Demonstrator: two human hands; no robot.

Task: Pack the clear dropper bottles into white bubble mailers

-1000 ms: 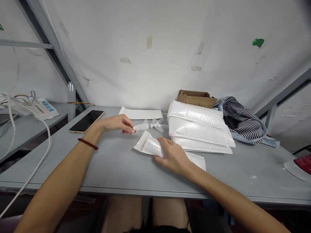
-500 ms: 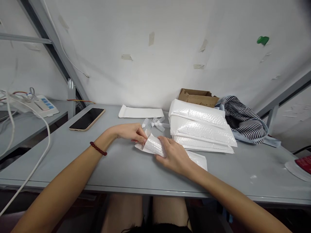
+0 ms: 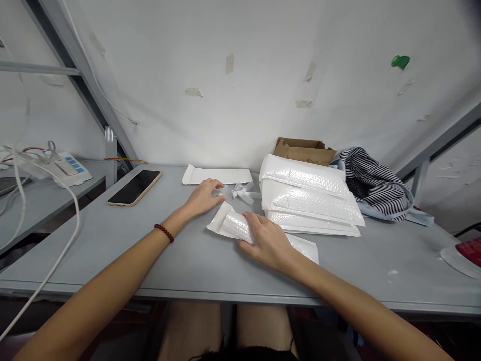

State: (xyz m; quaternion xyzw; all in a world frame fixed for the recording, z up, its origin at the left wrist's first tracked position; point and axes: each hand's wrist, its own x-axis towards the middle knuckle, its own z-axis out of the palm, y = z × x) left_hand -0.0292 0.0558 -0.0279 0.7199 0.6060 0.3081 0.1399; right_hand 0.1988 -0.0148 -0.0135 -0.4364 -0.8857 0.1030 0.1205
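Note:
My right hand (image 3: 265, 240) lies on a white bubble mailer (image 3: 231, 224) in the middle of the grey table (image 3: 180, 260), fingers curled over its top side and pressing it down. My left hand (image 3: 205, 196), with a dark red bead bracelet (image 3: 164, 232) on the wrist, reaches to a small clear plastic piece (image 3: 222, 190) just behind the mailer, fingertips on it. More small clear plastic pieces (image 3: 243, 192) lie beside it. Whether the fingers have closed on the piece is not visible.
A stack of white bubble mailers (image 3: 310, 200) sits right of centre, a brown cardboard box (image 3: 303, 150) and a striped cloth (image 3: 376, 188) behind it. A flat white envelope (image 3: 216, 175) and a phone (image 3: 134, 187) lie at back left. White cables (image 3: 45, 200) hang at the left.
My left hand brought a small clear piece to the mailer's open end, then moved back to the loose pieces behind it. The mailer was lifted a little and lies flat again under my right hand.

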